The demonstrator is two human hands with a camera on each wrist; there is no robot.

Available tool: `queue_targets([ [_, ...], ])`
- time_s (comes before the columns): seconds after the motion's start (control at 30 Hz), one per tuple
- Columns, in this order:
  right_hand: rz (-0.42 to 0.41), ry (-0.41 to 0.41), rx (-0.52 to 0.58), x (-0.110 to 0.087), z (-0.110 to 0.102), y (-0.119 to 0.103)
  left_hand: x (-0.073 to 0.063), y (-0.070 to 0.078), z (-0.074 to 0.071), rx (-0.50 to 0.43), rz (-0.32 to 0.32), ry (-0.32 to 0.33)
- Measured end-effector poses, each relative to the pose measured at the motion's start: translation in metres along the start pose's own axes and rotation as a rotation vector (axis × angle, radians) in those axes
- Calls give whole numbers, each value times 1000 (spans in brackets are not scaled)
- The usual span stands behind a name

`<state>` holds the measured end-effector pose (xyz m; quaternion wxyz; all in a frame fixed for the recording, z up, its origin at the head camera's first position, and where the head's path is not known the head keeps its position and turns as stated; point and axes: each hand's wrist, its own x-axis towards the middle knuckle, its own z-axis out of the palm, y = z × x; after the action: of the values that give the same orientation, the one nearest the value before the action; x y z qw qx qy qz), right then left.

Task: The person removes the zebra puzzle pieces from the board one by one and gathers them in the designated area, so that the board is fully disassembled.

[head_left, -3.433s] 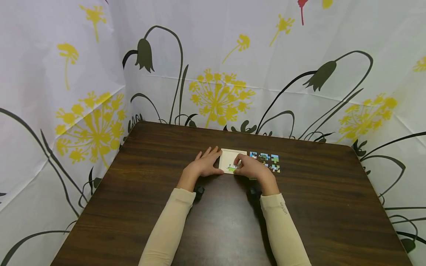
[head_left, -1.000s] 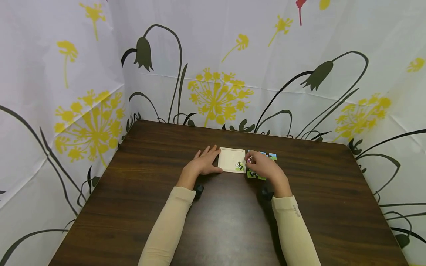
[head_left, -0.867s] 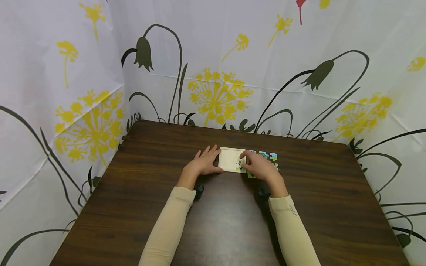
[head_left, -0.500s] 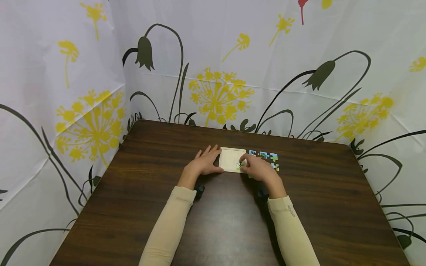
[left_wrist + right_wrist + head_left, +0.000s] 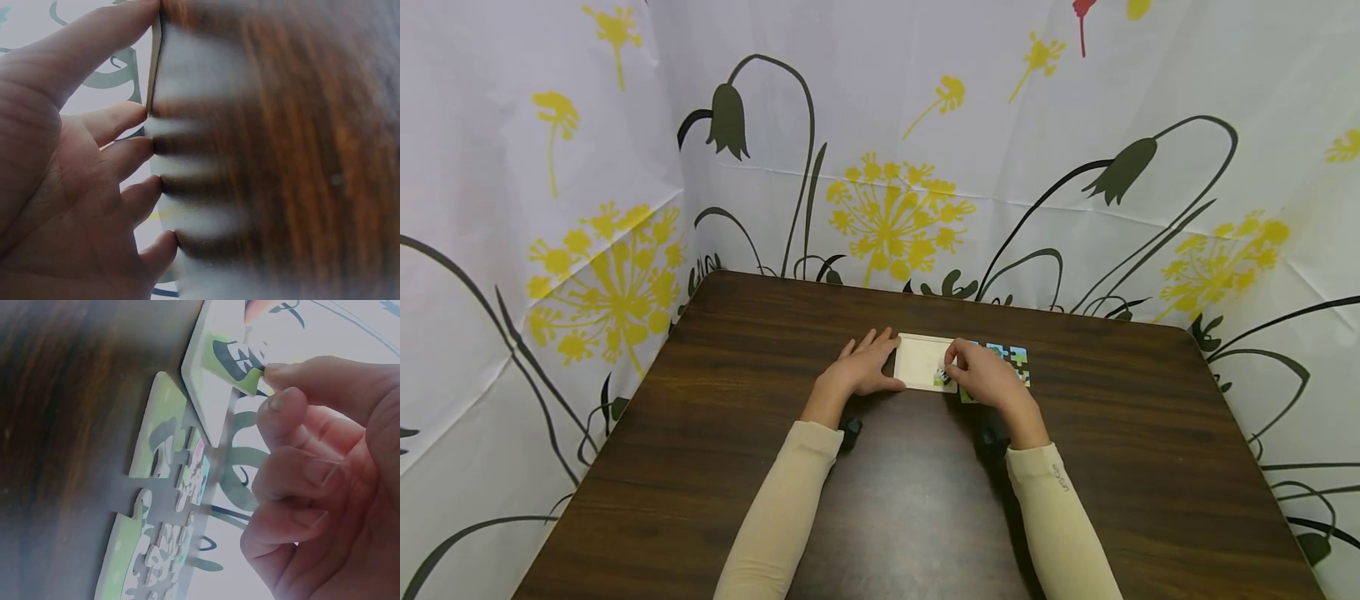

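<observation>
A pale wooden puzzle tray [image 5: 917, 360] lies on the brown table. My left hand [image 5: 859, 372] rests at its left edge, fingers spread and fairly straight. In the left wrist view the thumb meets one end of the tray's edge and the index fingertip the other. My right hand [image 5: 981, 375] is over the tray's right side. Its thumb and index finger pinch a green jigsaw piece [image 5: 234, 361] with a black-and-white picture, partly hidden by the fingertips. From the head this piece [image 5: 941, 377] shows at the tray's near right corner.
Several loose jigsaw pieces [image 5: 1018, 356] lie right of the tray, some hidden under my right hand. Two green-edged ones [image 5: 156, 434] lie nearest in the right wrist view. A flower-printed cloth [image 5: 887, 100] hangs behind the table's back edge.
The panda-like piece has shifted from the tray's middle to its near right corner. My right hand moved right, off the tray, then back to the piece. The left hand stays put.
</observation>
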<state>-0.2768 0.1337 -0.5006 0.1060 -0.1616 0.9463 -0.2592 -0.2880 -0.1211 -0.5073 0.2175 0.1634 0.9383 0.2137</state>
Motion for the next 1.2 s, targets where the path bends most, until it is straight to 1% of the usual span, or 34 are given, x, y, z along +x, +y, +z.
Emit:
queue_targets([
  [0.07,-5,1,18,-1,-1,-1,4,-3,2,-6,8,1],
  [0.23,-23,3,78,-5,-6,-2,6,-7,0,-24,16,1],
  [0.3,-25,11,105,-9,-9,-2,2,-5,-2,-26,13,-4],
  [0.47,-35,12,168,-22,-21,5,0,-7,0,-38,13,-10],
  [0.7,-22,-3,197,-43,-48,30,0,-10,2,-58,21,-4],
  [0.83,3,-42,191,-55,-62,51,-1,-9,2,-71,23,0],
  [0.9,35,-72,185,-62,-67,62,0,-9,3,-77,24,3],
  [1.0,87,-122,188,-70,-70,77,-1,-7,4,-80,22,-2],
  [1.07,102,-145,195,-72,-70,84,-1,-6,4,-79,22,-2],
  [1.1,97,-151,197,-72,-69,87,-3,-4,3,-81,22,-4],
  [1.2,73,-128,189,-67,-65,93,-1,-3,2,-82,27,8],
])
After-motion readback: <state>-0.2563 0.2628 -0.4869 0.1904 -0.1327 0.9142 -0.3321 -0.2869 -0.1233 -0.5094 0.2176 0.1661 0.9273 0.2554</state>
